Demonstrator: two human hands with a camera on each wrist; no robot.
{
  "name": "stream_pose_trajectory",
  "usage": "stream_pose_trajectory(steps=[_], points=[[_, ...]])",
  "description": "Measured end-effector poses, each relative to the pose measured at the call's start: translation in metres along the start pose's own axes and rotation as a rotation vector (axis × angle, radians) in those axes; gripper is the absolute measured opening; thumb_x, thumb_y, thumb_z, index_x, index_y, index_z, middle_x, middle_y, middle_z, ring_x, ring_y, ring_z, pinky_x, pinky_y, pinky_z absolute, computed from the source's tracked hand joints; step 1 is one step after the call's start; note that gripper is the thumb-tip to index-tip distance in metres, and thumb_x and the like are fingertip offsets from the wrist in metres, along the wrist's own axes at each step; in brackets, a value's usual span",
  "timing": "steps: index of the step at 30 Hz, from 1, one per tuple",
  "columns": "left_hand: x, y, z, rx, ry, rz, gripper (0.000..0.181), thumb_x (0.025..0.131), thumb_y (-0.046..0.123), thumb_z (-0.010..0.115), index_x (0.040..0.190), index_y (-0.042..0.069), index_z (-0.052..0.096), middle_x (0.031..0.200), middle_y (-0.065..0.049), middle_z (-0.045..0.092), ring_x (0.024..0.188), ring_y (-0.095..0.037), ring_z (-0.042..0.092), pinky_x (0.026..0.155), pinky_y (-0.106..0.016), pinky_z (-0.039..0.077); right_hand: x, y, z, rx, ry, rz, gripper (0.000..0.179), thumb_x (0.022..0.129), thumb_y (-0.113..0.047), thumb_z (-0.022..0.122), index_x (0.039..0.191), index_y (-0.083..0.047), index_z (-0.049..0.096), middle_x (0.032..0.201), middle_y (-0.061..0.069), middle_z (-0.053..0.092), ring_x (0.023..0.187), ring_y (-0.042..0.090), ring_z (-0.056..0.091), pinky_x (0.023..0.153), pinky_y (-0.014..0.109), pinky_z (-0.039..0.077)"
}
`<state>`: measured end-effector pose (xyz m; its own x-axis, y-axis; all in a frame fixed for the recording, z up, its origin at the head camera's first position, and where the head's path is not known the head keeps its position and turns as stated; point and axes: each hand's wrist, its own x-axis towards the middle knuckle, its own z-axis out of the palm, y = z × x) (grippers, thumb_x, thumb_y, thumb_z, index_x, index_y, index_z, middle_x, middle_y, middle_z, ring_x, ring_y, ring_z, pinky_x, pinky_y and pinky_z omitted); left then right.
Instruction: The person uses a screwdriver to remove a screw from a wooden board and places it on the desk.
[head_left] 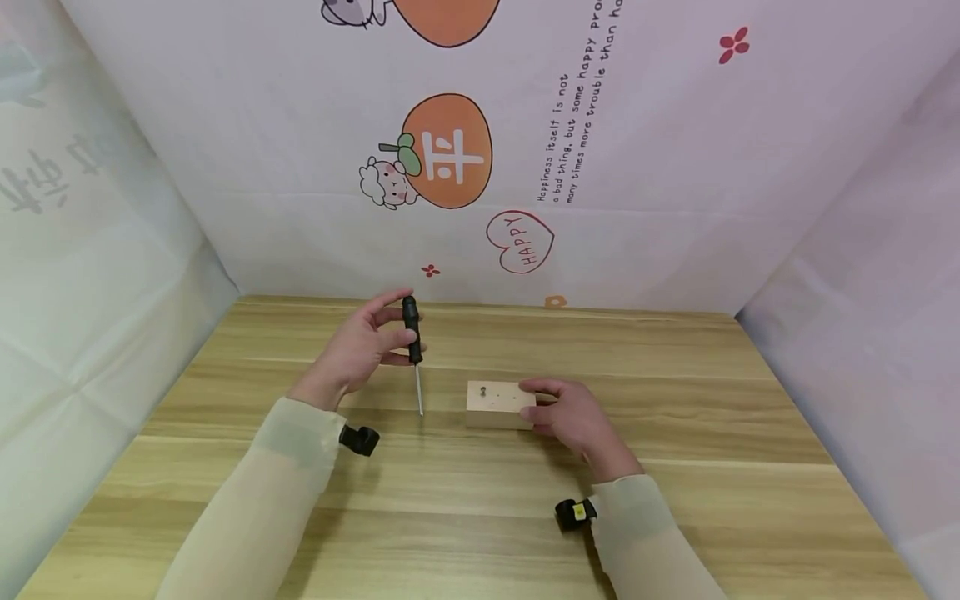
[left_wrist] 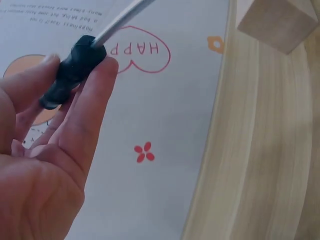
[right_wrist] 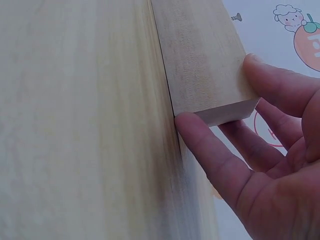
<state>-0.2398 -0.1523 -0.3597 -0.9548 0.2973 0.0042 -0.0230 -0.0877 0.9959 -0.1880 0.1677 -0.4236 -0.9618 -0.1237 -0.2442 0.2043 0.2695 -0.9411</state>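
Your left hand [head_left: 362, 344] pinches the screwdriver [head_left: 412, 325], clear of the wooden block [head_left: 497, 419]; your right hand [head_left: 573, 417] grips the block's end on the table [head_left: 465, 500] (off-centre pressure could tilt the protruding screw [head_left: 483, 390]).

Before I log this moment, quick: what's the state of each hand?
Left hand: closed, holding the screwdriver by its black handle.
Right hand: closed on one end of the wooden block.

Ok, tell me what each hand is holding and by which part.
The left hand holds the screwdriver by its black handle; the right hand holds the wooden block by the end away from the screw.
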Motion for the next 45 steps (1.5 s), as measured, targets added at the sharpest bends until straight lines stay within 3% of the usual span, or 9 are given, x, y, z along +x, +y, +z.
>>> stream_pose_trajectory(steps=[6,12,22,37,45], points=[[0.004,0.003,0.015,-0.028,0.096,0.052,0.059,0.095,-0.006,0.062,0.147,0.02,0.052,0.134,-0.019,0.049,0.101,-0.044,0.066,0.082,-0.052,0.056,0.002,0.002,-0.001,-0.014,0.006,0.001,0.039,0.088,-0.002,0.075,0.126,-0.01,0.07,0.139,0.013,0.053,0.101,0.024,0.065,0.08,0.038,0.058],[0.008,0.0,0.027,-0.03,0.196,0.174,0.057,0.09,-0.002,0.071,0.142,0.017,0.058,0.126,-0.017,0.052,0.088,-0.028,0.07,0.078,-0.053,0.057,0.002,0.002,0.0,-0.02,0.0,0.0,0.039,0.088,-0.004,0.076,0.126,-0.011,0.07,0.14,0.014,0.052,0.105,0.024,0.064,0.08,0.038,0.058],[0.008,-0.006,0.048,0.016,0.316,0.353,0.056,0.088,-0.003,0.074,0.139,0.016,0.061,0.12,-0.015,0.051,0.085,-0.024,0.068,0.072,-0.047,0.059,0.002,0.001,0.0,-0.01,-0.008,-0.003,0.039,0.089,-0.004,0.075,0.127,-0.009,0.069,0.14,0.016,0.052,0.105,0.024,0.064,0.081,0.039,0.058],[0.012,-0.02,0.062,0.007,0.294,0.463,0.054,0.087,-0.005,0.073,0.138,0.01,0.062,0.118,-0.012,0.053,0.083,-0.023,0.069,0.07,-0.045,0.06,0.003,0.0,0.001,-0.022,-0.004,-0.005,0.04,0.088,-0.002,0.075,0.127,-0.008,0.069,0.139,0.016,0.053,0.106,0.025,0.064,0.08,0.039,0.058],[0.013,-0.027,0.068,0.02,0.293,0.485,0.052,0.087,-0.008,0.072,0.136,0.005,0.062,0.121,-0.012,0.054,0.083,-0.02,0.069,0.07,-0.041,0.06,0.004,0.001,0.0,-0.012,-0.002,-0.002,0.04,0.088,-0.001,0.075,0.127,-0.008,0.069,0.138,0.016,0.053,0.104,0.025,0.064,0.08,0.038,0.058]])
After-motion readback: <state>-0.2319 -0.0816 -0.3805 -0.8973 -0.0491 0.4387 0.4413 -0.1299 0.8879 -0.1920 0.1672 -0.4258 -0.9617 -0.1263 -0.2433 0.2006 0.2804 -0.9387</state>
